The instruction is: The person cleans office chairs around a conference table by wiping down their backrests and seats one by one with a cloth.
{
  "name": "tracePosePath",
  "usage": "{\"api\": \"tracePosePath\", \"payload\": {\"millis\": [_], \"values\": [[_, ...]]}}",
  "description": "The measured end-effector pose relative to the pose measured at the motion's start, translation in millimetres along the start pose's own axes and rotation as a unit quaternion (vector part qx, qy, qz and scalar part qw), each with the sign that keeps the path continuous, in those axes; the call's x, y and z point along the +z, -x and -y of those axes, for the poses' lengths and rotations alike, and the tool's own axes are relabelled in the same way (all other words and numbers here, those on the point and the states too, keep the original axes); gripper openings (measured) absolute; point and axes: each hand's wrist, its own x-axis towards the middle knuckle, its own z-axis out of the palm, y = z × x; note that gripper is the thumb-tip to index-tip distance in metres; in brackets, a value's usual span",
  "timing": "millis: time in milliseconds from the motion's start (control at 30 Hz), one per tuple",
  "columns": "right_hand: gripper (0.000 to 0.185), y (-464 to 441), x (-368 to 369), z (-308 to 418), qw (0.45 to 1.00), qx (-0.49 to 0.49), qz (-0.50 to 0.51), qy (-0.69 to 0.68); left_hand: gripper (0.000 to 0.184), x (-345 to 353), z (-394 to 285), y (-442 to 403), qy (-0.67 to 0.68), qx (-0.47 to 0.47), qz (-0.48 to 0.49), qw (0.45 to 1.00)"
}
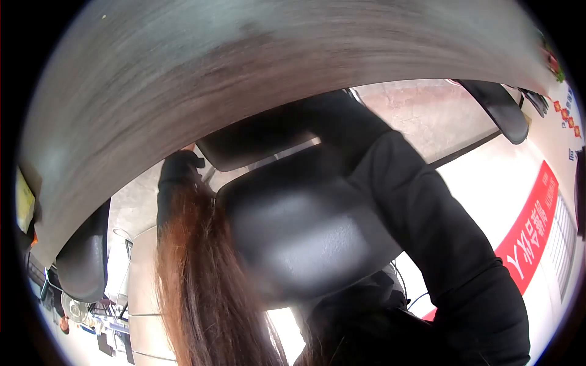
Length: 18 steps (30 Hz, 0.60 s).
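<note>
A black padded chair (pixel 305 222) fills the middle of the view, its surface shiny and partly blurred. Behind it, a second black pad (pixel 259 140) sits against the edge of the table (pixel 244 73). My left hand (pixel 191 147) shows only as a sliver of skin by the table edge, at the end of a black sleeve (pixel 174 174); its fingers are hidden. My right sleeve (pixel 409 189) bends over the chair's right side toward the dark pad under the table edge. No part of my right hand can be made out there.
Long brown hair (pixel 204 274) hangs across the lower left. Other black chairs (pixel 85 256) (pixel 497 110) stand at the table's left and right. A red banner with white characters (pixel 528 229) is at the right. A fan (pixel 75 308) stands far left.
</note>
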Motion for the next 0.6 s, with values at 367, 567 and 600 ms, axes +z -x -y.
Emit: {"api": "tracePosePath", "payload": {"millis": [367, 567, 600], "values": [[0.017, 138, 110, 44, 0.848, -0.082, 0.524, -0.016, 0.022, -5, -87, 65, 0.036, 0.114, 0.491, 0.863], [0.016, 76, 96, 13, 0.982, 0.037, 0.151, -0.105, 0.022, 6, -86, 7, 0.048, 0.058, 0.267, 0.961], [0.015, 65, 94, 4, 0.939, 0.158, 0.090, -0.292, 0.022, 8, -80, -2, 0.045, 0.042, 0.212, 0.975]]}}
